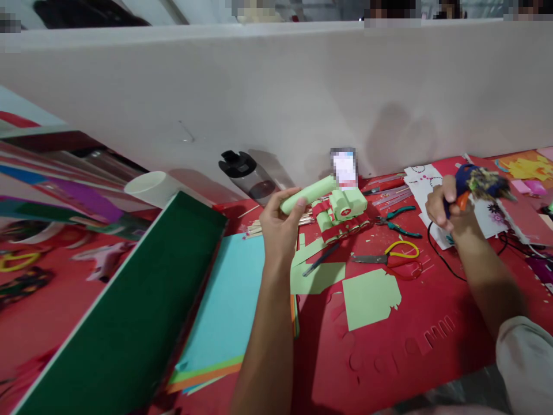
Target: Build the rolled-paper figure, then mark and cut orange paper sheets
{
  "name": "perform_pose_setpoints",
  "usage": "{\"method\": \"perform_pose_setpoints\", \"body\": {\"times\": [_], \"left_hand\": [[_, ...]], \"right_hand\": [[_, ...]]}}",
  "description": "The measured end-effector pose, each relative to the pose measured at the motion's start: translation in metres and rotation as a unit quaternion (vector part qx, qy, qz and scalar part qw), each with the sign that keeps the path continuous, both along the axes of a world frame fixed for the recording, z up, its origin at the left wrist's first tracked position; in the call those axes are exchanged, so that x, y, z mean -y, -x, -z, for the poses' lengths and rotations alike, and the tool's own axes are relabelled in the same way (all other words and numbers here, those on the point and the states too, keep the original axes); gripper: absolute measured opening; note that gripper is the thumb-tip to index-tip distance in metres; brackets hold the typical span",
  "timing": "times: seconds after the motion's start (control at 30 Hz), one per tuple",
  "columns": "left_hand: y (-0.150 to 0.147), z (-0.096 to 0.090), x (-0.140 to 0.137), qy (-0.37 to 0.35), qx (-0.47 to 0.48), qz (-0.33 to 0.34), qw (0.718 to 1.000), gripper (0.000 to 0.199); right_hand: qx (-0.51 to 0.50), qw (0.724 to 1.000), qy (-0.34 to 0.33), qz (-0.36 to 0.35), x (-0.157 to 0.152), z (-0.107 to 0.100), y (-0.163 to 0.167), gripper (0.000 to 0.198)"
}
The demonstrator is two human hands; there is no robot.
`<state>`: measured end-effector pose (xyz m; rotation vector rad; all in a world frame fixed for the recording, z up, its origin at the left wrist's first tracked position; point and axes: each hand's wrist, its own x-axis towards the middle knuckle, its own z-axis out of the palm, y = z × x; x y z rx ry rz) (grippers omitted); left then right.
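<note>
Above the red table (332, 374), I see the left hand (280, 216) wrapped round a smooth pale-green tube (314, 192), its long axis slanting forward-right; the right hand (438, 207), farther from it, clasps a dark-blue-and-orange tool (464, 180).

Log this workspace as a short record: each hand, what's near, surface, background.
Left hand: holds a light green roll
Right hand: grips a dark blue tool with an orange part, raised above the table
Near the roll: green model; contact unclear
Right of the model: teal-handled pliers
Surface: red table with scissors and cut green paper
Background: dark-lidded bottle, tilted
</note>
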<state>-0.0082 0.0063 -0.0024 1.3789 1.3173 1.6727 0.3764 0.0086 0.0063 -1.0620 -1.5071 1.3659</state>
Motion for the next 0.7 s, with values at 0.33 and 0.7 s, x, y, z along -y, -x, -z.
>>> {"method": "perform_pose_setpoints", "body": {"times": [0.33, 0.7], "left_hand": [[-0.001, 0.005, 0.000, 0.011, -0.005, 0.039, 0.999, 0.046], [-0.007, 0.004, -0.001, 0.027, 0.003, 0.079, 0.997, 0.046]], "right_hand": [[-0.103, 0.990, -0.055, 0.080, -0.018, -0.011, 0.033, 0.060], [-0.065, 0.993, -0.068, 0.071, -0.014, -0.018, 0.041, 0.043]]}}
